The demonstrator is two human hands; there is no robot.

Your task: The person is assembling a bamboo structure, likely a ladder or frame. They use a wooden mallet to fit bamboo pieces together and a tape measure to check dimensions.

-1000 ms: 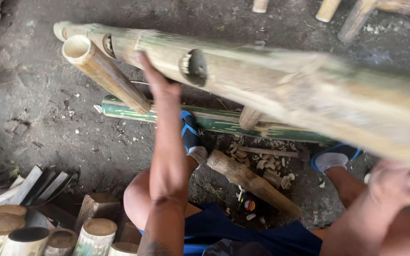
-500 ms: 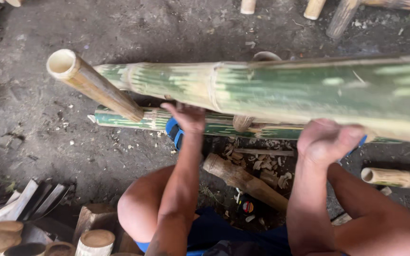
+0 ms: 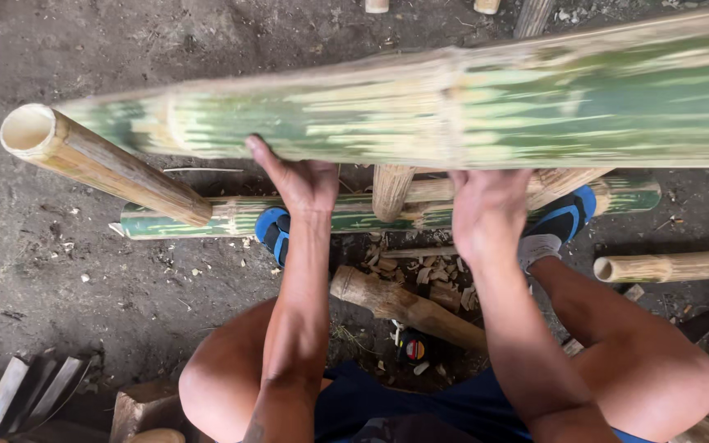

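Bamboo pole (image 3: 453, 107) now level (earlier tilted), both hands beneath.

I have one head-worn view, looking steeply down and close. A bamboo pole (image 3: 453, 107) crosses the upper frame; both knees fill the bottom edge, dirt floor (image 3: 84, 271) at left.

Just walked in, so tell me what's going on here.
A person sits low over a dirt floor with both hands on a thick green bamboo pole lying crosswise in front of them. The left hand and right hand press against its near side. A thinner tan bamboo pole slants under its left end. A second green pole lies on the ground by the blue shoes, with a wooden mallet and wood chips between the legs.
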